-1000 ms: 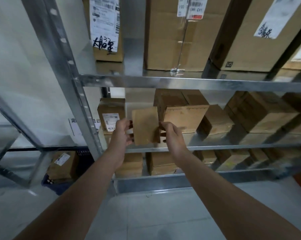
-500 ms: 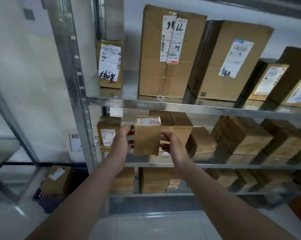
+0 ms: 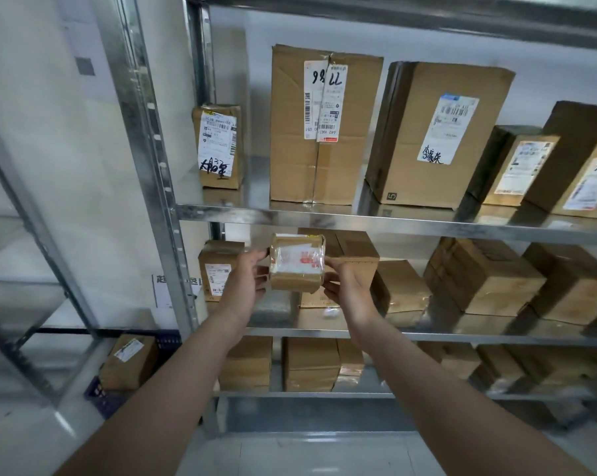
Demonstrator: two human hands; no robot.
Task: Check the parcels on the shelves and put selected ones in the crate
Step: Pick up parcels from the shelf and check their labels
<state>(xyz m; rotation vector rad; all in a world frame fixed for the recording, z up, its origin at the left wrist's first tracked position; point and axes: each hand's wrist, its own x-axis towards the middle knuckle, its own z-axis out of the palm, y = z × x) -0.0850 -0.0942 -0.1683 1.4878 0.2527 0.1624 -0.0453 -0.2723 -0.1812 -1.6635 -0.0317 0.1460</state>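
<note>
Steel rack (image 3: 159, 187) crowded with cartons (image 3: 324, 139): left hand (image 3: 245, 280) and right hand (image 3: 350, 286) pinch a small taped parcel (image 3: 297, 266) by its sides, just in front of the rack; glossy tape could let it slip short of the blue crate (image 3: 101, 400) beside the rack.

light: soft, cool | sheen: shelf edge (image 3: 359, 219) | borders: bowed, blurry
</note>
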